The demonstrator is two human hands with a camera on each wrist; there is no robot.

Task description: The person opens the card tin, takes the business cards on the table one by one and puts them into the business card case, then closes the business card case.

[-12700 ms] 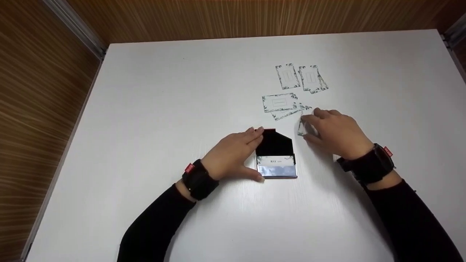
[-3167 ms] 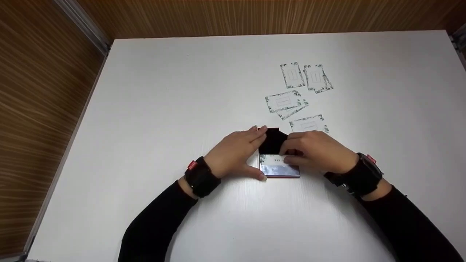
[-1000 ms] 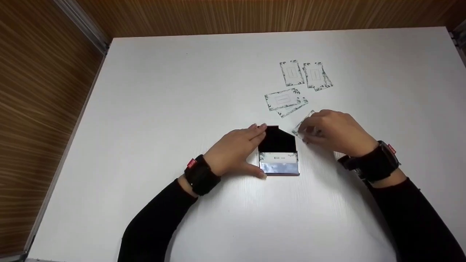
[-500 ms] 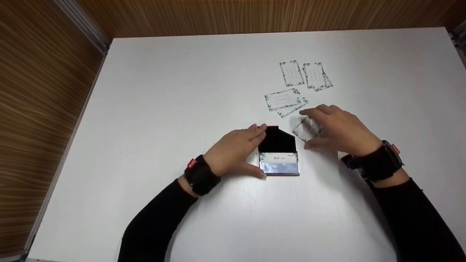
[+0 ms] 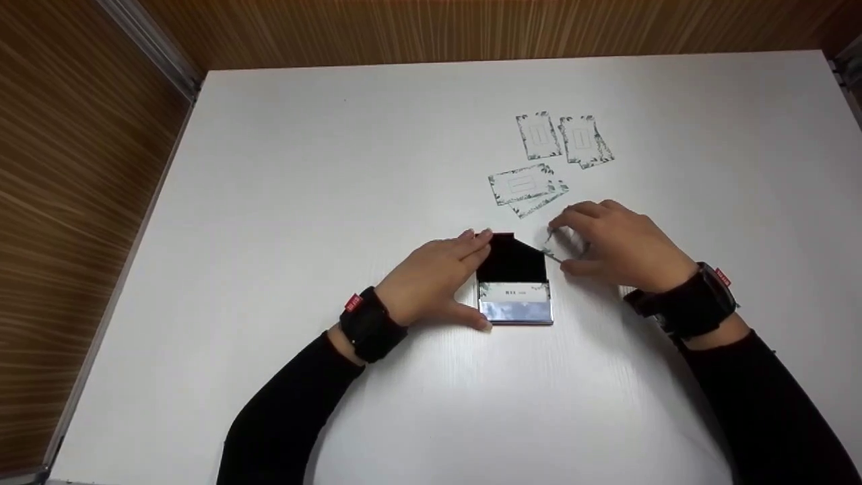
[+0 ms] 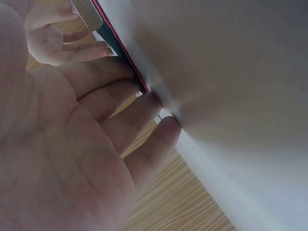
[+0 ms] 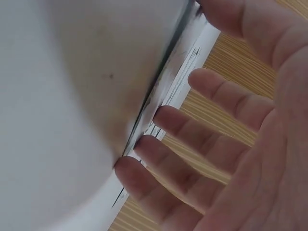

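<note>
In the head view, a card case (image 5: pixel 515 312) lies with its black-lined lid (image 5: pixel 513 263) folded back. A white card with green leaf print and small lettering shows in its pocket. My left hand (image 5: pixel 434 279) rests along the case's left side, fingers extended to the lid's top edge and thumb at the lower left corner. In the left wrist view, fingertips touch the red edge (image 6: pixel 126 53). My right hand (image 5: pixel 623 246) holds a leaf-bordered business card (image 5: pixel 553 248) by its edges between thumb and fingers, just right of the lid. The hand covers much of it.
Beyond the case, two overlapping cards (image 5: pixel 522 184) lie on the white table (image 5: pixel 323 175). Farther back are a single card (image 5: pixel 539 136) and another overlapping pair (image 5: pixel 580 140). A wood-grain panel (image 5: pixel 431 30) borders the table's far edge.
Earlier the right hand was at the case pocket, then returned to the card on the right. Over the last half second its fingers closed on that card. The left hand stays put.
</note>
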